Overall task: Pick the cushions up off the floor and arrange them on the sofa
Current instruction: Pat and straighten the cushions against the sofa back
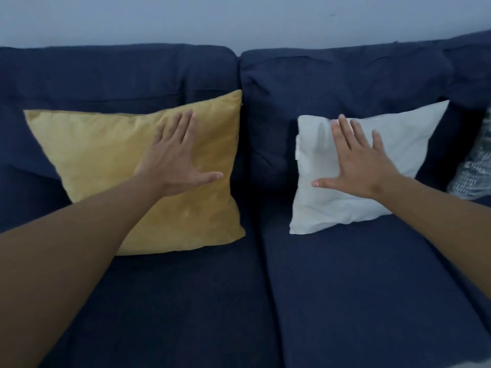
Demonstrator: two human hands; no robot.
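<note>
A yellow cushion [101, 166] leans against the backrest on the left seat of the dark blue sofa [358, 288]. A white cushion [403, 144] leans against the backrest on the right seat. My left hand [175, 160] lies flat on the yellow cushion with its fingers spread. My right hand [356, 160] lies flat on the white cushion, fingers spread too. Neither hand grips anything.
A patterned dark-and-white cushion [475, 168] shows partly at the right edge of the sofa. A pale wall [239, 19] rises behind the backrest. The front halves of both seat pads lie bare below my arms.
</note>
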